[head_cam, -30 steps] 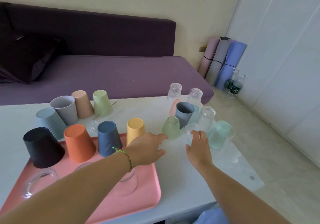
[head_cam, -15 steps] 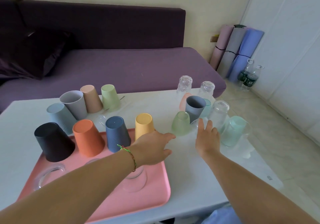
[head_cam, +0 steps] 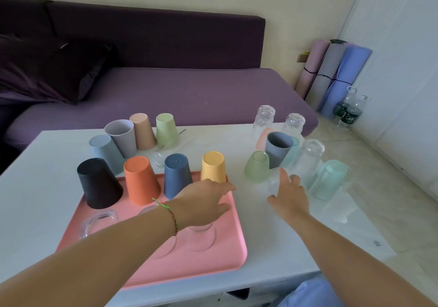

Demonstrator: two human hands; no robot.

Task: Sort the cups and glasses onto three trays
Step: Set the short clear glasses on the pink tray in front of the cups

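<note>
Clear glass point(head_cam: 275, 183) sits just beyond the outstretched right hand point(head_cam: 290, 200); left hand point(head_cam: 203, 203) is outstretched, empty.

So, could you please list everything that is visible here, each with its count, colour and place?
Tray: one, pink, table's near left.
Cups on it: four, black, orange, dark blue, yellow; upside down along its far edge.
Glasses on it: several, clear, near half, partly under the left arm.
Far-left cups: four, light blue, grey, beige, light green.
Right-cluster cups: five, frosted green, pink, teal, mint, slate blue.
Right-cluster glasses: at least four, clear.
Table: one, white.
Sofa: one, purple, behind the table.
Rolled mats: three, pink, grey, blue, right corner.
Bottles: two, clear, floor beside the mats.
Left hand: one, open, over the tray's right edge.
Right hand: one, open, reaching at a small clear glass.
</note>
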